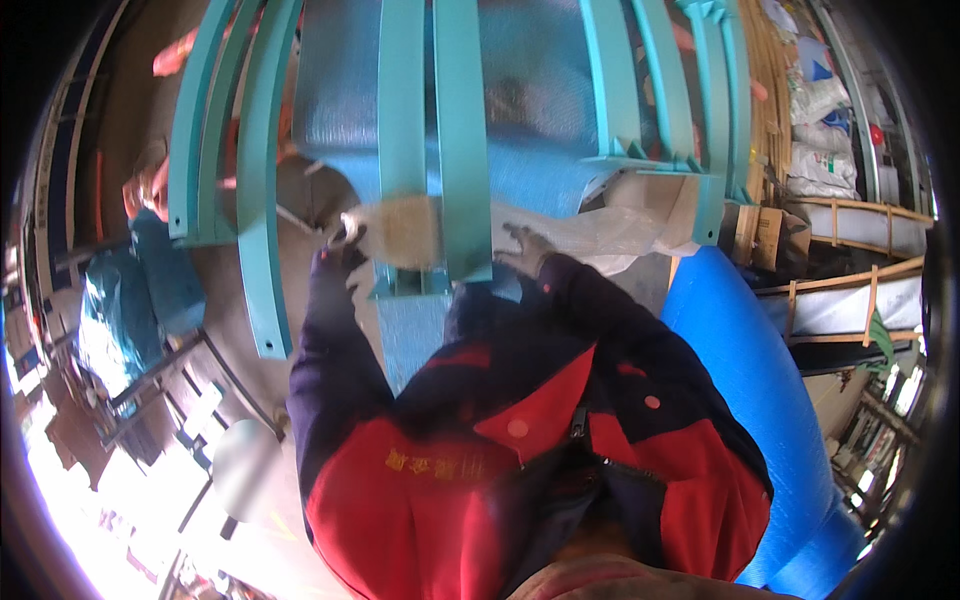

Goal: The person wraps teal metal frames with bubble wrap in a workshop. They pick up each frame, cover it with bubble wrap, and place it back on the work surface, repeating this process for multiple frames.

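My left hand (345, 247) is at the left side of two long turquoise steel beams (462, 130). Its fingers are curled at the edge of a beige, roll-like piece (403, 230), blurred and lying across the left beam; its exact kind I cannot make out. My right hand (527, 252) is on the other side of the beams, its fingers spread and holding nothing. It is beside a sheet of clear plastic film (600, 232). Blue wrapping (415, 335) shows below the beams' near end.
More turquoise beams (265, 180) stand to the left, and others (655, 80) to the right. A big blue roll (745, 370) lies at my right. Wrapped bundles with wooden strips (850, 300) are farther right. A metal frame (165, 370) stands at the left.
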The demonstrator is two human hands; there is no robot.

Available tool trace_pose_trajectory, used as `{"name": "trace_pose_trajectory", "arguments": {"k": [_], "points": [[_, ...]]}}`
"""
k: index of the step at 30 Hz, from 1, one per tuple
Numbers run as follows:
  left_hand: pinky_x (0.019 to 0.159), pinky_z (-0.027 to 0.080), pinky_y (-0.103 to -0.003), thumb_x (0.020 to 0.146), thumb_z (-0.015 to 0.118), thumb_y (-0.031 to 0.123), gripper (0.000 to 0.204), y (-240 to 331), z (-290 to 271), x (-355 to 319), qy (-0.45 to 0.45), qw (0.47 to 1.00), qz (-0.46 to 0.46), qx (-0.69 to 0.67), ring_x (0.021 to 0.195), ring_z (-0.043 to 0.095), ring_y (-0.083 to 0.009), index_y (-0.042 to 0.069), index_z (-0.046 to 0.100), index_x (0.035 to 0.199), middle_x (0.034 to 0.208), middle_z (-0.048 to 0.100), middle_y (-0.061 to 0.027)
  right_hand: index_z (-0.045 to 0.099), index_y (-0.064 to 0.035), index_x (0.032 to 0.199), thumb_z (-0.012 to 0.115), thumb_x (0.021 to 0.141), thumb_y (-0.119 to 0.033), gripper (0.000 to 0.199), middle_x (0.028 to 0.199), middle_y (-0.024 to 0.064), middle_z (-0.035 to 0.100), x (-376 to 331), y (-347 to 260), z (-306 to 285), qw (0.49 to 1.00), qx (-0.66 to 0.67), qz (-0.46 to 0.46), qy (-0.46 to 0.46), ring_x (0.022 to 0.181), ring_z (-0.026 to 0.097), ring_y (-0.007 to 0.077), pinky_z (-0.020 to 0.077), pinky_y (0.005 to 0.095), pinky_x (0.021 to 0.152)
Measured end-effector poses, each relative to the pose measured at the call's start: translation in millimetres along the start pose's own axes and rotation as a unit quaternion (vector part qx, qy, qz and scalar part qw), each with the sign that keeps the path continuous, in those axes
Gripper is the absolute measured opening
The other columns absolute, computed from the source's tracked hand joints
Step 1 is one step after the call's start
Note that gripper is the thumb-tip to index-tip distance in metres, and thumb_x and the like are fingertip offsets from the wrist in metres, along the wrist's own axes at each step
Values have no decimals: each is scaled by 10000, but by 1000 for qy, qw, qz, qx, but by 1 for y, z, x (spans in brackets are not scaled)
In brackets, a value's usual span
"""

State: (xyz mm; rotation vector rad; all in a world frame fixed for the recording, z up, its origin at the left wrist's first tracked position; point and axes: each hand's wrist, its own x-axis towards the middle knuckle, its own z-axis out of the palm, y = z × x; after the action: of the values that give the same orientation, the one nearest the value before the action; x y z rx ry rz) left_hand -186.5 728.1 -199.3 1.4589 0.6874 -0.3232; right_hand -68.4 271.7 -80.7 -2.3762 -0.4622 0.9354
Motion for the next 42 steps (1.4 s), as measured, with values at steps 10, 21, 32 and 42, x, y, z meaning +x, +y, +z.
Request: {"name": "trace_pose_trajectory", "arguments": {"k": [10, 21, 32, 42], "points": [[906, 507, -501, 922, 709, 241, 615, 41, -25, -75, 75, 955, -102, -268, 1096, 608, -321, 180, 393, 1447, 1310, 599, -85, 560, -2, 1325, 700, 795, -598, 810, 1200, 262, 652, 13, 75, 20, 994, 79, 56, -59, 1133, 635, 378, 494, 430, 979], [959, 484, -371, 832, 811, 263, 793, 71, 8, -65, 376, 918, 96, 87, 1156, 575, -294, 32, 398, 1469, 1372, 505, -215, 617, -50, 1000, 737, 754, -620, 632, 1000, 107, 685, -12, 134, 10, 981, 117, 127, -83, 971, 638, 229, 496, 376, 836], [1076, 427, -474, 796, 789, 354, 801, 114, 94, -104, 326, 868, 157, 341, 1291, 476, -426, 86, 436, 1463, 1427, 442, -248, 595, -46, 905, 764, 799, -385, 393, 909, 103, 715, 24, 184, 67, 993, 105, 50, 4, 847, 682, 215, 536, 353, 770], [1094, 407, -493, 773, 786, 467, 915, 111, 111, -114, 270, 892, 141, 333, 1327, 438, -453, 107, 379, 1509, 1468, 395, -271, 586, -16, 1310, 717, 747, -652, 859, 1259, 254, 635, 10, 178, 75, 979, 150, 119, -71, 1186, 614, 358, 482, 420, 1000]]}}
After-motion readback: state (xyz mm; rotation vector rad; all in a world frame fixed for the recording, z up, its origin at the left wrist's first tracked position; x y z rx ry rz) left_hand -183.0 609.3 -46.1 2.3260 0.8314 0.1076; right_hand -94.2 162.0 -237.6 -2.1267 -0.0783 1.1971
